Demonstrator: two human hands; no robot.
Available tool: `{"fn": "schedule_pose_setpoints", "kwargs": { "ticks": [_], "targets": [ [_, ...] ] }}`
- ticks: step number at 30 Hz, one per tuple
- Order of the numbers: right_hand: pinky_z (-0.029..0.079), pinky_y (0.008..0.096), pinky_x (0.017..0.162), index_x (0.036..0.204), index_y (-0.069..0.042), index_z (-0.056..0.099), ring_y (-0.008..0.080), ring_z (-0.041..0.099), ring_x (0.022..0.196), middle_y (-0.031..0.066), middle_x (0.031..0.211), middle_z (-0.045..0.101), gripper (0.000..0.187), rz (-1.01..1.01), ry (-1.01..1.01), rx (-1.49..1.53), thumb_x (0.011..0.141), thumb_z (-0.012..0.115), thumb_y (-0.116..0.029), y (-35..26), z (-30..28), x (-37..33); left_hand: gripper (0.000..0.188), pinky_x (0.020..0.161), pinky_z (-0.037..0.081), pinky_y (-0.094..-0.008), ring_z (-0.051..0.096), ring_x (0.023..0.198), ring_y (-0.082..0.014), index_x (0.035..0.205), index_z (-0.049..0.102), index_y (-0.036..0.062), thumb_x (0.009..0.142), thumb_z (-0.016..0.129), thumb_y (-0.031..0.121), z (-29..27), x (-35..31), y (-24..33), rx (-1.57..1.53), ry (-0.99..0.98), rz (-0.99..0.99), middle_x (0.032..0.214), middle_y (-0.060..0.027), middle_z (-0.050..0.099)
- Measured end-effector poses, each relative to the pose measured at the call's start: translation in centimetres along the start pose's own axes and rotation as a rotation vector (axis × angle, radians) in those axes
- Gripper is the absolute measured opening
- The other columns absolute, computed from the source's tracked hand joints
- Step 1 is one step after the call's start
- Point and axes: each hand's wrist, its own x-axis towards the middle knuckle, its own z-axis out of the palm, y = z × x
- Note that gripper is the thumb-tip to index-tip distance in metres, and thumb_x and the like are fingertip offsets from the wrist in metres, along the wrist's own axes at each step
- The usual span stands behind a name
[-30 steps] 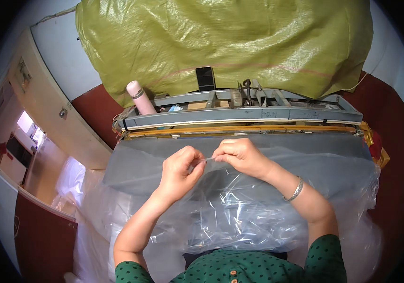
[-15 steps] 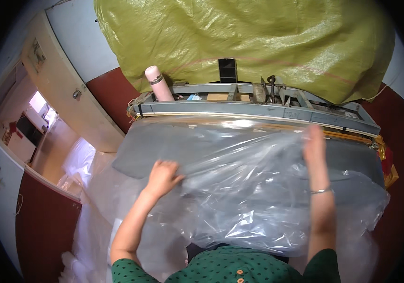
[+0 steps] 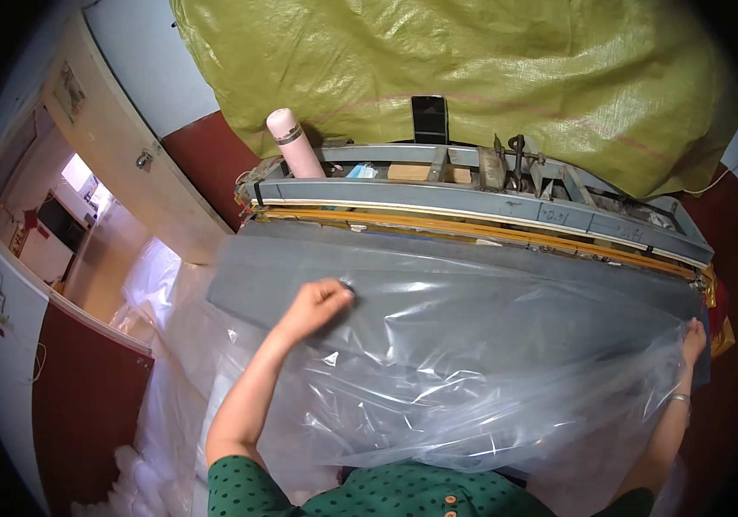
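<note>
Clear plastic film point(image 3: 489, 414) lies creased over the near part of a grey work surface point(image 3: 300, 246). Out at the surface's right end, my right hand point(image 3: 694, 339) is closed on the film's edge, pulling it taut in long folds. Left of the middle, above the grey surface, my left hand point(image 3: 319, 308) is closed with a small dark thing point(image 3: 348, 288) at its fingertips; what it is I cannot make out.
Behind the surface runs a grey metal frame point(image 3: 403, 191) with yellowish strips point(image 3: 438, 222) along it. A pink flask point(image 3: 296, 145), a phone point(image 3: 430, 119) and metal clamps point(image 3: 515, 164) stand there. More film point(image 3: 166, 370) hangs at the left, near an open door point(image 3: 132, 146).
My right hand has swept from the back of the surface to its right end, drawing the film nearer me and baring the strips. My left hand has moved slightly right and farther away.
</note>
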Motion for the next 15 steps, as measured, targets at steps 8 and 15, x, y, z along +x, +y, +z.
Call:
{"fn": "schedule_pose_setpoints", "kwargs": {
  "ticks": [8,15],
  "targets": [
    [0.042,0.0468,0.075,0.108,-0.006,0.055,0.0412,0.053,0.094,0.0225,0.099,0.059,0.043,0.342,0.117,-0.611,0.094,0.032,-0.039,-0.6,-7.2,-1.6,0.033,0.088,0.038,-0.0396,0.047,0.107,-0.0352,0.107,0.054,0.0023,0.081,0.060,0.023,0.4,-7.4,-3.5,0.915,0.413,0.156,0.117,-0.0178,0.049],
    [0.041,0.0500,0.072,0.114,-0.008,0.052,0.0427,0.054,0.089,0.0212,0.096,0.060,0.040,0.378,0.052,-0.636,0.094,0.031,-0.036,-0.2,-6.7,-0.4,0.028,0.078,0.042,-0.0376,0.052,0.092,-0.0348,0.091,0.056,0.0028,0.078,0.063,0.027,-3.4,-2.7,-3.7,0.880,0.199,-0.483,0.092,-0.0181,0.055]
  ]
}}
